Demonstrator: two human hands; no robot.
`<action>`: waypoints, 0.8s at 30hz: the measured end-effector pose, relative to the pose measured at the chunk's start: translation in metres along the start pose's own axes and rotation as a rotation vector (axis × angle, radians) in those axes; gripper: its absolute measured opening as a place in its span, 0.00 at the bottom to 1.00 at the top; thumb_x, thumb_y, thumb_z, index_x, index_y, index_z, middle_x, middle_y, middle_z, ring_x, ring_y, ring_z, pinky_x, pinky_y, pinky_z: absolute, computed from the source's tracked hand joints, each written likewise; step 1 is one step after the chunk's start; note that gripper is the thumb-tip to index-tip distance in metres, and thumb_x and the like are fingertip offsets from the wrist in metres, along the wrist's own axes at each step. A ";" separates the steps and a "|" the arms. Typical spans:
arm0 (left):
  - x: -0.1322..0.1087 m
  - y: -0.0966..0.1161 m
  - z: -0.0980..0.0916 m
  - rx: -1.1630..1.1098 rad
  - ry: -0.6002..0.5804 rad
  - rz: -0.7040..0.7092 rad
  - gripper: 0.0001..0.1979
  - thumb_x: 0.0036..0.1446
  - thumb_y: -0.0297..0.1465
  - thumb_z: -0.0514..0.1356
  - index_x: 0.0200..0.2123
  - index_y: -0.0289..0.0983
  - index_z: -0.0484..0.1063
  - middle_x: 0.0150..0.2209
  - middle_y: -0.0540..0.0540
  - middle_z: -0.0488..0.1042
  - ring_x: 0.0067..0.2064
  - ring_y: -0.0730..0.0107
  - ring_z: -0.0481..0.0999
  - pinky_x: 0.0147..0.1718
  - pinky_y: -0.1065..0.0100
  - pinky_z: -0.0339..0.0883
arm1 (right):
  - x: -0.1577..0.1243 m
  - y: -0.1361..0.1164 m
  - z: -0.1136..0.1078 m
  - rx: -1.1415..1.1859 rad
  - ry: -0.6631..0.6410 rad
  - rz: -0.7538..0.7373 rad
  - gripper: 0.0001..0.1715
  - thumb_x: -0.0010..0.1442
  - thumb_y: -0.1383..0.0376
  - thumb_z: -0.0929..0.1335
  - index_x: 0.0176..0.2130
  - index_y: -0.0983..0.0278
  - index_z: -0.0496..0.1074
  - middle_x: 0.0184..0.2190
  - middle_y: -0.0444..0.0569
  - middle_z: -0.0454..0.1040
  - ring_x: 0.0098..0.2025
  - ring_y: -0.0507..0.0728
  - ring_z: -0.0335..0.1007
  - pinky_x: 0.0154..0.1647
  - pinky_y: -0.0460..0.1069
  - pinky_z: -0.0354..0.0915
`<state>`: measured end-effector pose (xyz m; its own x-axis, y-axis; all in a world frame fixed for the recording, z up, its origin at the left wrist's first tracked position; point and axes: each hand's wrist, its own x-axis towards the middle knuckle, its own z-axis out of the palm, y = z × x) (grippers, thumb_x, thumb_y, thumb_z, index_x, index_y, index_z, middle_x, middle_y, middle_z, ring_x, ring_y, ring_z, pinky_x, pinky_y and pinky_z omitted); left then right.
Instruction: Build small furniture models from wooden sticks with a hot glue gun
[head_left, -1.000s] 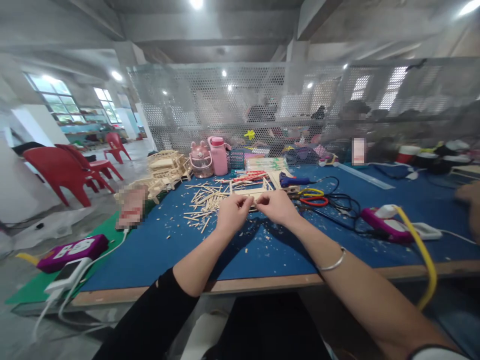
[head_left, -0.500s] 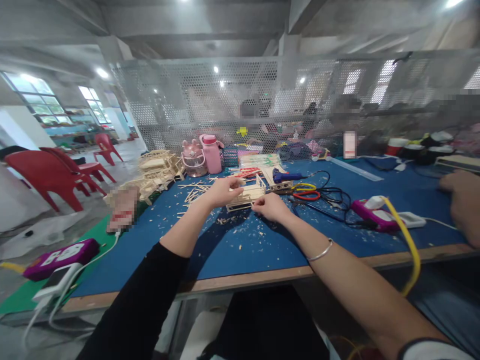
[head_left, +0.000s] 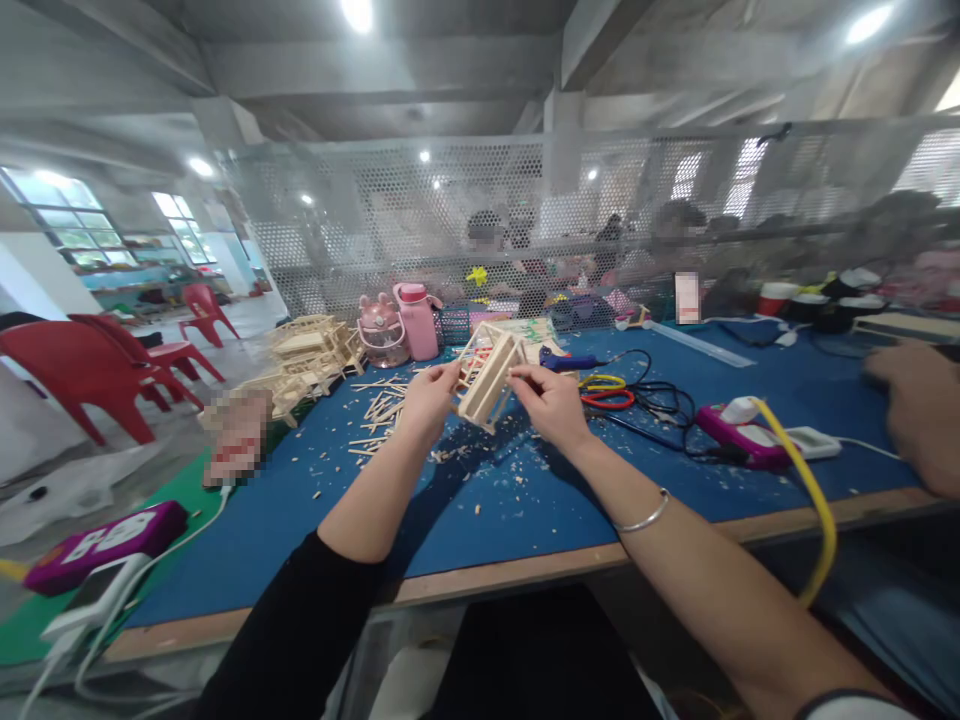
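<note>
A small pale wooden frame model [head_left: 491, 380] is tilted up between my two hands above the blue table mat. My left hand [head_left: 429, 402] grips its left side with pinched fingers. At its right side, the fingertips of my right hand [head_left: 553, 402] are pinched on the model's edge. Loose wooden sticks [head_left: 379, 405] lie left of the model, and small wood chips are scattered on the mat. Just behind my right hand is a blue glue gun [head_left: 570, 360].
Finished wooden models [head_left: 315, 345] are piled at the back left, beside pink bottles [head_left: 422, 325]. Cables, a purple power strip [head_left: 742, 436] and a clear ruler [head_left: 701, 343] lie on the right. Another person's hand [head_left: 919, 410] is at the far right. A perforated screen [head_left: 450, 215] stands behind.
The wooden model has been lifted from the mat and tilted up. My left hand has moved slightly down and left and now grips its side; my right hand has risen with it.
</note>
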<state>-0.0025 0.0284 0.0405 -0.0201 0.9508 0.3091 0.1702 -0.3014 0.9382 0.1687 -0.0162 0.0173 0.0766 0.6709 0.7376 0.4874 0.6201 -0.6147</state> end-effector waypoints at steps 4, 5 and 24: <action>-0.014 -0.014 0.016 -0.277 -0.045 -0.126 0.17 0.48 0.45 0.58 0.31 0.36 0.71 0.27 0.49 0.73 0.24 0.76 0.67 0.25 0.72 0.62 | -0.001 -0.004 -0.006 -0.076 0.035 -0.071 0.15 0.62 0.61 0.58 0.41 0.64 0.70 0.36 0.49 0.75 0.36 0.53 0.70 0.38 0.46 0.63; -0.017 -0.016 0.019 -0.282 -0.042 -0.119 0.17 0.48 0.45 0.59 0.31 0.36 0.71 0.26 0.50 0.72 0.24 0.76 0.67 0.25 0.72 0.61 | -0.001 -0.004 -0.006 -0.107 0.036 -0.080 0.15 0.63 0.61 0.58 0.42 0.63 0.69 0.36 0.49 0.75 0.36 0.53 0.70 0.38 0.46 0.63; -0.029 0.002 0.014 -0.150 -0.035 0.107 0.14 0.50 0.39 0.59 0.33 0.33 0.71 0.28 0.49 0.73 0.30 0.74 0.70 0.33 0.71 0.63 | -0.004 -0.011 0.011 -0.089 -0.001 0.048 0.10 0.51 0.61 0.68 0.30 0.64 0.77 0.18 0.43 0.72 0.20 0.50 0.64 0.24 0.45 0.58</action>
<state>0.0124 0.0012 0.0308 0.0246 0.9137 0.4057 0.0210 -0.4062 0.9135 0.1539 -0.0212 0.0183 0.1004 0.6993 0.7077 0.5582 0.5492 -0.6219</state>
